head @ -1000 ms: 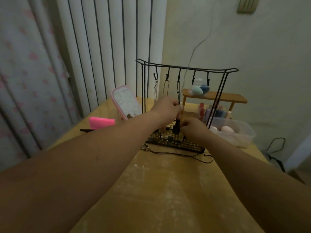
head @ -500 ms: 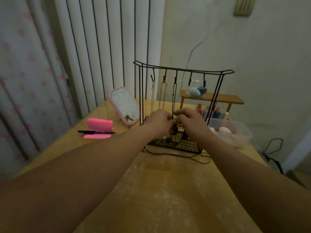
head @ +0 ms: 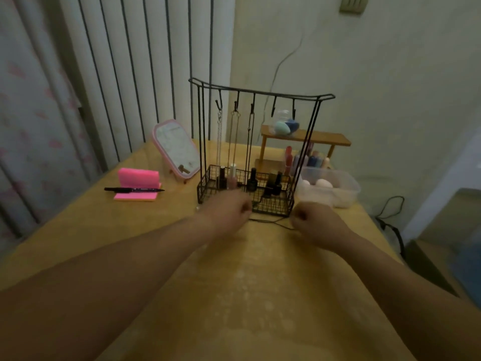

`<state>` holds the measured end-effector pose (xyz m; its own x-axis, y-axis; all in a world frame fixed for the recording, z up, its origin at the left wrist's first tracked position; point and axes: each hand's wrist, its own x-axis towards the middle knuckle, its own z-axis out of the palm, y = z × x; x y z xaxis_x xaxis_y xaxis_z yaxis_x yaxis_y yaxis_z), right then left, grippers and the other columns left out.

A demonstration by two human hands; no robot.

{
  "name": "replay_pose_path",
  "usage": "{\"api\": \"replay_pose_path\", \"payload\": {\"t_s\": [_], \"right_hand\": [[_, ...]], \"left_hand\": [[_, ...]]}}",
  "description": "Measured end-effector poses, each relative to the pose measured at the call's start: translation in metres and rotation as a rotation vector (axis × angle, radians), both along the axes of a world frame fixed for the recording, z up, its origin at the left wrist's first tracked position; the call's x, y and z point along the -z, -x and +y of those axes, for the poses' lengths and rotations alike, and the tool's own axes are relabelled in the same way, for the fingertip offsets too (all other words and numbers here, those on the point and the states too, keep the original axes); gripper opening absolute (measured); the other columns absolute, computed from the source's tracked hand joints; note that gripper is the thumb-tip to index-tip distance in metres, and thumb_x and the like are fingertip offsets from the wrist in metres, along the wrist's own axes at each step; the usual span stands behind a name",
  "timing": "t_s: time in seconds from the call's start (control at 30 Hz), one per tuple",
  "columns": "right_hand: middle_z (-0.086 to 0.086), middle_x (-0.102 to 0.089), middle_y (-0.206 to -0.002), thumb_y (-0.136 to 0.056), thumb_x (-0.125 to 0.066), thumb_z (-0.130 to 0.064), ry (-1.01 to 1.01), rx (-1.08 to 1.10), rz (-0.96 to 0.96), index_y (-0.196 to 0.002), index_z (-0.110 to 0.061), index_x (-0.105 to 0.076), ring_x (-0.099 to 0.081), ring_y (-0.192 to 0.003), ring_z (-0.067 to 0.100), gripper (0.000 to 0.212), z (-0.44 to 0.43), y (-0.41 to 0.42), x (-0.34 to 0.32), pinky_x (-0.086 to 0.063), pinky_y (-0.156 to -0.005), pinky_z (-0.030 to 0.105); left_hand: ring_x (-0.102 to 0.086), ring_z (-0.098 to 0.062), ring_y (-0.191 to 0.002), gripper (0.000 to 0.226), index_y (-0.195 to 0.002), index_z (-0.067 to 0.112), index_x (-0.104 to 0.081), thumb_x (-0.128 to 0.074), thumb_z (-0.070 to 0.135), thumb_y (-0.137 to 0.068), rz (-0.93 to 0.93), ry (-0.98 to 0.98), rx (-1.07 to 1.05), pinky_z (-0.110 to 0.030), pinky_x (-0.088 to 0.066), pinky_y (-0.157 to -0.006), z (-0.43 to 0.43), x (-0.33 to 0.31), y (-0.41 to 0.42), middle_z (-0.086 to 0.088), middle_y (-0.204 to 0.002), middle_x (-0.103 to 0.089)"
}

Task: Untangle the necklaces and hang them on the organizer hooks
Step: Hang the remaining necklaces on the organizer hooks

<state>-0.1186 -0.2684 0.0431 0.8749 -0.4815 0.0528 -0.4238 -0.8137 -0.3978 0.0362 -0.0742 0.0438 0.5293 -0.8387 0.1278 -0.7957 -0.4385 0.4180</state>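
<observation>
The black wire organizer (head: 260,93) stands at the back of the wooden table (head: 250,295). From its three left hooks hang a silver chain (head: 219,142), a thin chain (head: 234,142) and a dark cord (head: 249,144); its two right hooks (head: 283,108) are bare. A black cord necklace (head: 272,221) lies on the table just in front of the organizer's basket. My left hand (head: 229,212) and my right hand (head: 313,221) sit low over the table with fingers curled. Each hand pinches one end of that cord, which runs slack between them.
Small bottles (head: 252,179) stand in the organizer's basket. A pink mirror (head: 177,148), pink sticky notes (head: 138,178) and a black pen (head: 134,189) are on the left. On the right are a plastic tub (head: 346,191) and a wooden shelf (head: 307,138). Cables (head: 390,212) trail past the table's right edge.
Both hands dropped from the hanging dark cord at the third hook down to the table. They moved apart and took hold of the black cord lying there.
</observation>
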Motion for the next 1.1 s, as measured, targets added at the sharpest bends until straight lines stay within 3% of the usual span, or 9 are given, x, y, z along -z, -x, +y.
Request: {"api": "replay_pose_path", "payload": {"t_s": [0.1, 0.33, 0.47, 0.53, 0.63, 0.73, 0.83, 0.93, 1.1], "right_hand": [[-0.005, -0.062, -0.103, -0.102, -0.057, -0.03, 0.205, -0.055, 0.263, -0.105, -0.029, -0.063, -0.06, -0.091, 0.012, 0.007, -0.003, -0.002, 0.001, -0.048, -0.072, 0.024], [0.008, -0.062, -0.124, -0.103, -0.056, -0.019, 0.431, -0.189, 0.481, -0.129, -0.015, -0.057, -0.063, -0.111, 0.023, 0.026, 0.015, -0.008, -0.004, -0.053, -0.092, 0.034], [-0.006, -0.063, -0.097, -0.105, -0.053, -0.027, 0.092, -0.206, 0.23, -0.103, -0.019, -0.06, -0.063, -0.09, 0.013, 0.01, 0.025, 0.002, -0.004, -0.051, -0.077, 0.027], [-0.009, -0.063, -0.093, -0.105, -0.054, -0.023, -0.064, -0.216, 0.076, -0.1, -0.023, -0.06, -0.061, -0.084, 0.006, 0.008, 0.032, 0.009, -0.014, -0.045, -0.071, 0.02], [0.001, -0.069, -0.096, -0.106, -0.052, -0.023, -0.245, -0.151, -0.054, -0.102, -0.02, -0.064, -0.066, -0.087, 0.014, 0.013, 0.034, 0.015, -0.028, -0.056, -0.079, 0.031], [0.009, -0.072, -0.098, -0.106, -0.052, -0.022, -0.45, -0.127, -0.16, -0.105, -0.01, -0.066, -0.07, -0.091, 0.024, 0.019, 0.034, 0.016, -0.037, -0.059, -0.092, 0.047], [0.012, -0.064, -0.089, -0.107, -0.051, -0.02, -0.735, -0.172, -0.25, -0.104, -0.004, -0.063, -0.065, -0.08, 0.024, 0.02, 0.044, 0.014, -0.054, -0.058, -0.087, 0.044], [0.007, -0.056, -0.078, -0.107, -0.052, -0.023, -0.979, -0.198, -0.285, -0.103, -0.007, -0.062, -0.057, -0.072, 0.021, 0.02, 0.047, 0.012, -0.08, -0.048, -0.082, 0.042], [0.009, -0.062, -0.091, -0.105, -0.057, -0.027, -0.772, -0.192, -0.314, -0.112, -0.005, -0.069, -0.062, -0.083, 0.023, 0.027, 0.044, -0.001, -0.124, -0.055, -0.085, 0.039]], "left_hand": [[-0.062, -0.012, -0.096, 0.008, -0.108, 0.03, -0.065, -0.062, 0.031, -0.101, 0.019, -0.024, 0.037, -0.038, -0.059, -0.089, -0.021, 0.002, 0.019, 0.009, -0.106, -0.063], [-0.055, -0.019, -0.122, 0.041, -0.139, 0.025, -0.055, -0.065, 0.032, -0.099, 0.027, -0.064, 0.03, -0.04, -0.051, -0.105, -0.039, 0.016, 0.059, 0.002, -0.135, -0.055], [-0.043, -0.022, -0.141, 0.057, -0.151, 0.027, -0.045, -0.064, 0.018, -0.098, 0.093, 0.017, 0.061, -0.044, -0.041, -0.118, -0.037, 0.013, 0.066, 0.0, -0.15, -0.049], [-0.057, -0.02, -0.125, 0.049, -0.146, 0.027, -0.048, -0.061, 0.015, -0.1, 0.231, 0.051, 0.093, -0.042, -0.051, -0.106, -0.034, 0.005, 0.065, -0.001, -0.139, -0.059], [-0.067, -0.012, -0.1, 0.025, -0.131, 0.025, -0.057, -0.055, 0.02, -0.106, 0.3, 0.065, 0.131, -0.032, -0.056, -0.086, -0.025, -0.01, 0.064, 0.003, -0.116, -0.068], [-0.069, -0.011, -0.09, 0.013, -0.109, 0.026, -0.062, -0.049, 0.027, -0.109, 0.257, 0.078, 0.141, -0.04, -0.059, -0.086, -0.014, -0.027, 0.06, 0.005, -0.096, -0.071], [-0.073, -0.013, -0.088, 0.016, -0.099, 0.029, -0.06, -0.049, 0.03, -0.109, 0.322, 0.175, 0.109, -0.043, -0.061, -0.088, -0.002, -0.051, 0.051, 0.001, -0.092, -0.074], [-0.074, -0.012, -0.086, 0.017, -0.104, 0.021, -0.063, -0.048, 0.027, -0.11, 0.433, 0.358, 0.039, -0.036, -0.058, -0.082, 0.015, -0.082, 0.037, -0.003, -0.091, -0.078], [-0.078, -0.02, -0.089, 0.015, -0.114, 0.012, -0.063, -0.051, 0.019, -0.109, 0.612, 0.501, -0.002, -0.044, -0.061, -0.095, 0.041, -0.119, 0.01, -0.009, -0.092, -0.08]]}}
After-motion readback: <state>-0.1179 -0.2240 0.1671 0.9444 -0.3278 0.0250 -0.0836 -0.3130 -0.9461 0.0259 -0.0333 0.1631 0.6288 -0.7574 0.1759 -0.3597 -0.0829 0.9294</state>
